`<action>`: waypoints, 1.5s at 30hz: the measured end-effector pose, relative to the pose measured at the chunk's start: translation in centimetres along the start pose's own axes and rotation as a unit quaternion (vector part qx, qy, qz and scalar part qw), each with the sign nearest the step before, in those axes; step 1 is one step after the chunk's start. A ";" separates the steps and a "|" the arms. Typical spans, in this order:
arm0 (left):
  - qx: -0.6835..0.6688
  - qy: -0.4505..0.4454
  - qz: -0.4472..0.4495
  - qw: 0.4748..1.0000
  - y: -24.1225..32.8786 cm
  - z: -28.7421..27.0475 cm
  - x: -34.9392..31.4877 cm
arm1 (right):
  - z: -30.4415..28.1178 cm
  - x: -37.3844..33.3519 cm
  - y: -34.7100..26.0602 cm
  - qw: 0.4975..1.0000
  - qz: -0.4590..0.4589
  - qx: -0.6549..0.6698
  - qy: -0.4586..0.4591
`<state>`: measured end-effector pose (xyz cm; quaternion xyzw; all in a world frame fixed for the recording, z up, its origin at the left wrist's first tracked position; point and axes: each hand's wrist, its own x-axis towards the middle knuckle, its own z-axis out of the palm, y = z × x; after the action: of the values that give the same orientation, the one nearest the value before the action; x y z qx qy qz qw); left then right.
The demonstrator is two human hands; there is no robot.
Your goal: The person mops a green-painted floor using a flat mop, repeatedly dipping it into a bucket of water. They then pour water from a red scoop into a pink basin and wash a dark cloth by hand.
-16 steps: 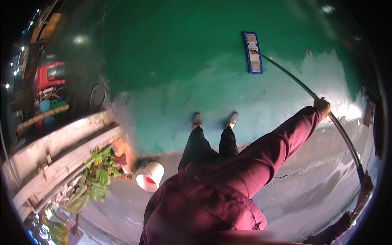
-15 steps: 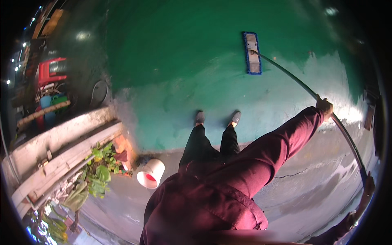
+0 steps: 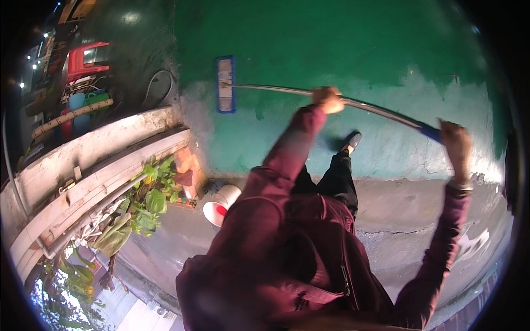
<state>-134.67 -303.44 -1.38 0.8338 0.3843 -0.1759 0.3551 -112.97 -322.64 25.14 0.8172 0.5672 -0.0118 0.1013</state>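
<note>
1. In the head view, we count two hands on one mop (image 3: 381, 110). The left hand (image 3: 328, 99) has its fingers curled round the middle of the pole (image 3: 276, 89); the right hand (image 3: 456, 144) has its fingers closed round the blue grip (image 3: 428, 132) at the upper end.
2. We see one mop head (image 3: 225, 84), blue-edged with a pale plate, flat on the floor well to the left of the left fingers.
3. One white bucket (image 3: 228, 193), red inside, stands below and left of the left fingers, toward the body. We count one red plastic seat (image 3: 83, 60), far left of them.
4. The green floor (image 3: 353, 44), worn paler in patches, spreads beneath and beyond both hands' fingers. Nearer the body than the fingers runs grey concrete (image 3: 381, 201) with a crack. Far left and below the left fingers, we see a low pale wall (image 3: 99, 146) and leafy plants (image 3: 156, 201).
5. One shoe (image 3: 353, 142) shows between the hands, nearer the body; we cannot see the other. Blur hides single fingers of the left hand, and the clutter by the seat is hard for us to make out.
</note>
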 end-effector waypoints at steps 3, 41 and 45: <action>0.080 -0.040 -0.065 0.994 -11.5 -2.5 -5.2 | 3.0 -2.1 -12.0 0.990 -0.088 -0.087 0.069; -0.132 0.007 0.346 0.929 50.1 12.4 -0.4 | -18.2 -33.0 24.0 0.920 0.351 -0.143 -0.097; -0.218 -0.029 0.214 0.952 42.6 8.6 -0.5 | -17.1 -22.4 24.5 0.959 0.252 -0.113 -0.070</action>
<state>-102.55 -329.25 12.46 0.7931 0.2152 -0.0318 0.5689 -99.84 -348.56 48.61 0.9138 0.3324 0.0213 0.2323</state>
